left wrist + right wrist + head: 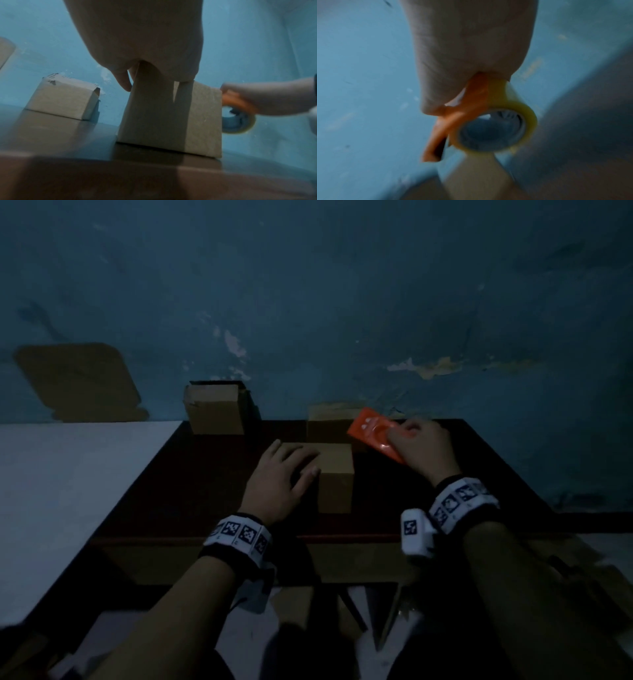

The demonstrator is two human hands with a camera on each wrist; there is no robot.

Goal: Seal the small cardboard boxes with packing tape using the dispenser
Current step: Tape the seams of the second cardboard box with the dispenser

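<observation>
A small closed cardboard box (pixel 335 477) (pixel 171 121) stands in the middle of the dark table (pixel 191 481). My left hand (pixel 294 463) (pixel 137 40) lies flat on its top, thumb against the near edge. My right hand (pixel 418 446) (pixel 467 47) grips an orange tape dispenser (pixel 371 433) (pixel 453 119) in the air, to the right of and behind this box. The dispenser carries a yellowish tape roll (pixel 496 128) (pixel 240 124). A second box (pixel 329 422) stands just behind the first, under the dispenser. A third box (pixel 214 409) (pixel 63 97) sits at the table's back left.
The blue wall (pixel 342 302) rises right behind the table. A cardboard sheet (pixel 82 381) leans against it at the left, above a white surface (pixel 68 474). More cardboard lies on the floor (pixel 565 570) to the right of the table.
</observation>
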